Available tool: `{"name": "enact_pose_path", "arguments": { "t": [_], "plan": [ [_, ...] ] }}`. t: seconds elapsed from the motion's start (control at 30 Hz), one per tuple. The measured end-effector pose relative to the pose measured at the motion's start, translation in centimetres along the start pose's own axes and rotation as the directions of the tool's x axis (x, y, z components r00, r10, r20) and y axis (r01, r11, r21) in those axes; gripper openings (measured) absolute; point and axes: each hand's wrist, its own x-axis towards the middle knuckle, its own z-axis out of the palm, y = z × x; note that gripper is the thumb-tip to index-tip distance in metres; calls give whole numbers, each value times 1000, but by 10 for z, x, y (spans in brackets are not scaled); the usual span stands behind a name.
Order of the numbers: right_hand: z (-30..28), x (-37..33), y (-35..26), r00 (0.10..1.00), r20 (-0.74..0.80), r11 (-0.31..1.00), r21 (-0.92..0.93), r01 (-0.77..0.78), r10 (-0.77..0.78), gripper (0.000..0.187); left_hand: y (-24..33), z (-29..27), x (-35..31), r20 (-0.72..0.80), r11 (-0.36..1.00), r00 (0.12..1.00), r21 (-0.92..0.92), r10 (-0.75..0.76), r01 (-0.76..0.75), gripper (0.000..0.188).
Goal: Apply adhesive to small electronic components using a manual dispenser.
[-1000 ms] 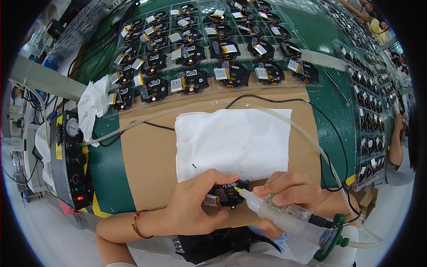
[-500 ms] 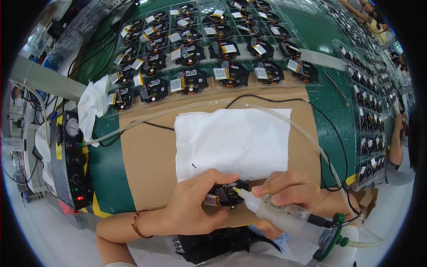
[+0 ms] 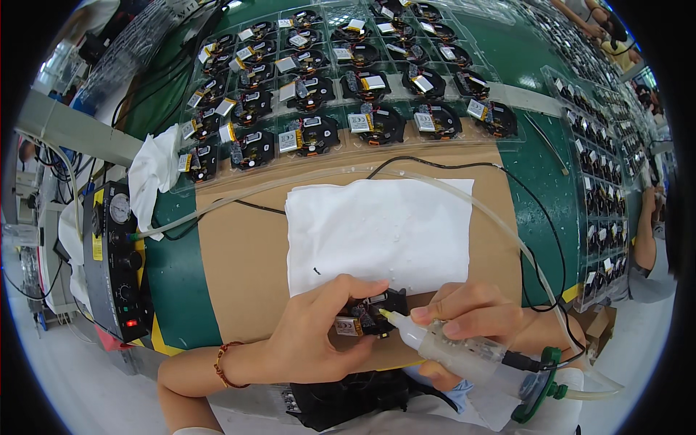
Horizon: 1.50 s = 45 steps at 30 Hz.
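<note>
My left hand (image 3: 317, 330) grips a small black electronic assembly (image 3: 386, 304) by its edge, thumb below and fingers above. A silver battery pouch (image 3: 348, 325) with a yellow end hangs at the assembly's left side. In my right hand (image 3: 471, 315) is a translucent glue dispensing syringe (image 3: 464, 351), held slanted. Its yellowish tip is at the assembly's surface; whether it touches I cannot tell. A green cap (image 3: 540, 388) closes the syringe's back end, where a clear hose joins. Just beyond my hands lies a white cloth (image 3: 380, 232).
Clear trays (image 3: 333, 148) of similar assemblies with batteries fill the far side. A black dispenser box (image 3: 116, 261) with a gauge stands left, its hose (image 3: 464, 192) arching across the brown board (image 3: 239, 290). Tweezers (image 3: 547, 143) lie far right. More trays (image 3: 605, 210) and another person's arm (image 3: 644, 239) are at right.
The assembly has turned or shifted slightly in my left hand, and the syringe tip has moved a little down beside it. Both hands keep their holds.
</note>
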Motion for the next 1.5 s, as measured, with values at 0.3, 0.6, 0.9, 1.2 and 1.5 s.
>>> {"name": "enact_pose_path", "arguments": {
  "t": [0.3, 0.6, 0.9, 1.2, 1.5],
  "plan": [
    [3, 0, 6, 967, -200, 970, 153, 187, -155, 45, -8, 1, -5, -54, 985, 996, -159, -75, 66, 48],
    [0, -2, -2, 993, -101, 982, 169, 80, -63, 41, -13, 7, -3, -199, 915, 978, -403, -59, -26, 33],
    [6, -2, 5, 985, 36, 985, -38, 171, -170, 46, -10, 5, -2, -160, 900, 974, -430, -159, 76, 29],
    [8, -1, 7, 983, 55, 982, -64, 176, -173, 47, -10, 6, -1, -189, 902, 968, -425, -166, 72, 28],
    [9, -2, 8, 986, 49, 985, -48, 164, -162, 46, -9, 4, -2, -174, 897, 967, -431, -185, 94, 27]
  ]
}}
